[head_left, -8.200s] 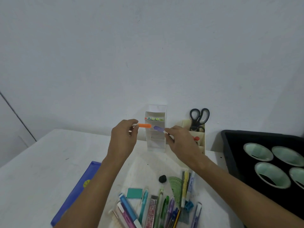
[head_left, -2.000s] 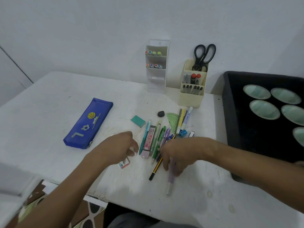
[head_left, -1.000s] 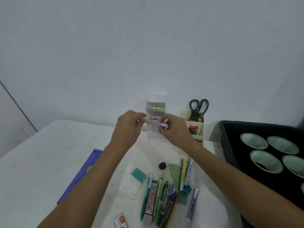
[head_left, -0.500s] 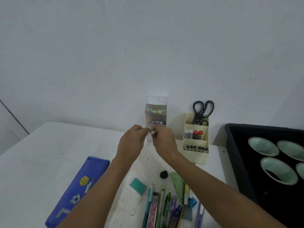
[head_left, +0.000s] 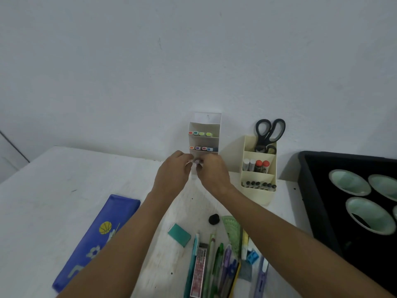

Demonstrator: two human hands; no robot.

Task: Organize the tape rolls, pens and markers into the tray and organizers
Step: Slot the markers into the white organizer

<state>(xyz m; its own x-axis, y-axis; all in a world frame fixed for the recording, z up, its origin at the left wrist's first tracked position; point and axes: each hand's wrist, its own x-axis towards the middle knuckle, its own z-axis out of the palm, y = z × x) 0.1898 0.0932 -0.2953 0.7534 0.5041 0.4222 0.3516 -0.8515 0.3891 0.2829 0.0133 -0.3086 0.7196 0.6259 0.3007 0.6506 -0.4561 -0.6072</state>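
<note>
A tall white tiered organizer (head_left: 205, 125) stands against the wall with coloured markers in its two upper tiers. My left hand (head_left: 171, 175) and my right hand (head_left: 212, 173) meet at its lowest tier, fingertips pinched on small marker ends (head_left: 196, 161) there. Which hand grips which marker is hard to tell. A cream organizer (head_left: 258, 190) to the right holds scissors (head_left: 268, 132), markers and pens. Loose pens and markers (head_left: 217, 261) lie on the white table near me. The black tray (head_left: 309, 190) at right holds several tape rolls (head_left: 369, 216).
A blue pencil case (head_left: 94, 239) lies at left. A teal eraser (head_left: 179, 235), a small black lump (head_left: 214, 218), a green protractor (head_left: 233, 231) and a blue sharpener (head_left: 251, 256) sit among the pens. The wall stands right behind the organizers.
Two seconds ago both hands were down at the pen pile. They rose to the white organizer and have now dropped from its middle tier to its lowest tier.
</note>
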